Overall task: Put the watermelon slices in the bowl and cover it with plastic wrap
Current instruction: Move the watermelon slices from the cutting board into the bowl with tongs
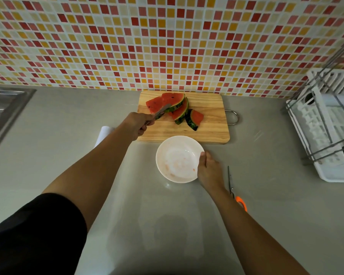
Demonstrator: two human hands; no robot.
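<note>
Head view, one frame. The red watermelon slices with dark green rind (pixel 176 107) lie overlapped in a fan on the far half of the rectangular wooden cutting board (pixel 209 129), upper centre of frame. The fan runs from upper left to lower right, and one smaller wedge (pixel 196 119) sits apart at its lower-right end. None are in the round white bowl (pixel 167 153), which holds only pinkish juice smears. The bowl stands on the grey bench (pixel 68 126) just below the board's near edge; I cannot tell whether they touch. The left hand (pixel 136 124) is the nearer one to the fruit. Its fingers are curled round a metal utensil (pixel 161 111), tongs by the look of it, whose tip rests at the left end of the fan. The right hand (pixel 209 169) grips the bowl's right rim, thumb on top. Judgement: the move turns on the slices lying straight up-frame of the bowl, so the carry is a short pull toward frame bottom over bare board. The bowl's left side is open for the approach. Orange-handled scissors (pixel 240 203) lie lower right of the bowl, clear of that path. A white roll (pixel 104 132), possibly the wrap, shows behind the left forearm.
</note>
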